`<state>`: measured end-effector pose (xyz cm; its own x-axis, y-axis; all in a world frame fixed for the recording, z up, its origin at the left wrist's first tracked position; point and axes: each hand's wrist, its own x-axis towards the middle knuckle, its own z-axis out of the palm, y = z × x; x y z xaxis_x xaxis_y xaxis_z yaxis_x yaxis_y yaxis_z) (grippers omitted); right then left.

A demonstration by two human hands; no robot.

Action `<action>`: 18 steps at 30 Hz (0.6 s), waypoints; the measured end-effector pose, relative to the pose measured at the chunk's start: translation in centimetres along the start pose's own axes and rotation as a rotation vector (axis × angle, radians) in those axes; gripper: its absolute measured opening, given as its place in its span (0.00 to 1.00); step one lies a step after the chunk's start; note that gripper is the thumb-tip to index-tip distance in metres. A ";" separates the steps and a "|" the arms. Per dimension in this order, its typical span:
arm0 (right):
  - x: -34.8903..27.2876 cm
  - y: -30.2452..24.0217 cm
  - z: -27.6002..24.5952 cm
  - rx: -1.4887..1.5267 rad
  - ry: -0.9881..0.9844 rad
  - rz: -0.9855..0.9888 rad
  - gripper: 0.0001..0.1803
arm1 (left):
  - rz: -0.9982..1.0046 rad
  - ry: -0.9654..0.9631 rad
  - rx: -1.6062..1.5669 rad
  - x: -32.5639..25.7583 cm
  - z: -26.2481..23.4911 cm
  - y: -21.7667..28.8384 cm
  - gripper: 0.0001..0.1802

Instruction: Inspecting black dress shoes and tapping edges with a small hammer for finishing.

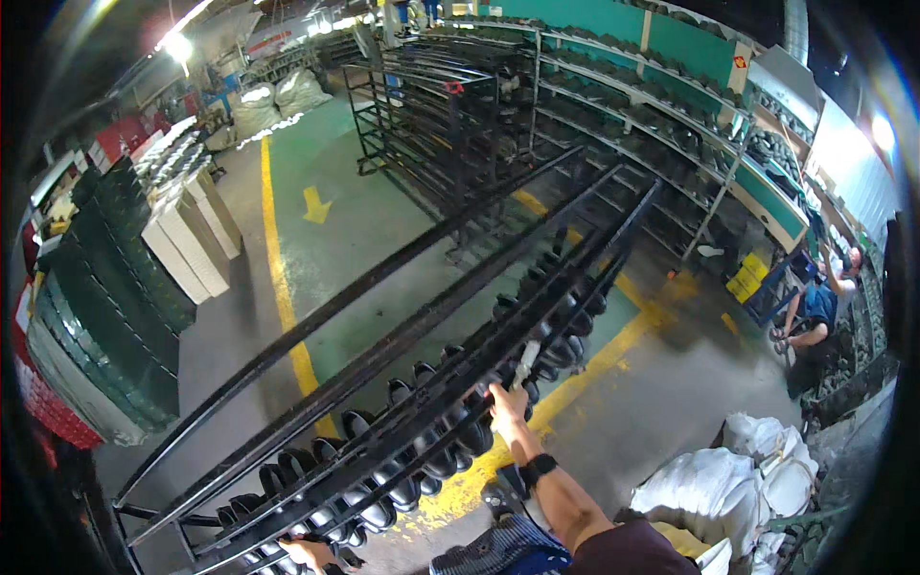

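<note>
A long black metal rack (383, 337) runs diagonally across the view, with rows of glossy black shoes (379, 517) along its lower bars. My right hand (508, 404) is at the rack's near side, closed around a pale, narrow, stick-like tool (525, 362) that points up toward the bars. What kind of tool it is does not show clearly. Low at the bottom edge, my left hand (309, 553) reaches in beside the shoes at the rack's left end. Its fingers are partly hidden among the shoes and bars, so any hold there is unclear.
White sacks (704, 489) lie at the near right. Another black rack (431, 125) stands beyond mine, before long shelves (632, 91). Stacked dark green sheets (105, 297) and pale boards (192, 240) stand left. Another person (819, 297) sits at far right by yellow boxes (747, 278).
</note>
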<state>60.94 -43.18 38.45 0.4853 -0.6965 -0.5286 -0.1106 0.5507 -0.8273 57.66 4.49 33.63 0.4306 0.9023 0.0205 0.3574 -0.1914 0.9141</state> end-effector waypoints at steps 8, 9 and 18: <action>-9.3 4.9 -4.1 0.158 -0.007 -0.015 0.06 | 0.219 -0.056 0.042 0.6 0.8 3.1 0.23; -9.1 6.8 -6.2 0.158 0.025 0.129 0.04 | 0.239 -0.088 0.052 0.0 1.3 3.3 0.23; -14.3 15.6 -16.2 -0.694 -0.174 -0.456 0.09 | 0.390 -0.204 0.051 1.3 3.6 5.9 0.22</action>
<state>38.26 -32.11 30.06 0.7319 -0.6697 -0.1255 -0.3515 -0.2133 -0.9116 63.28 3.13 37.58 0.6942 0.6650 0.2754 0.1739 -0.5262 0.8324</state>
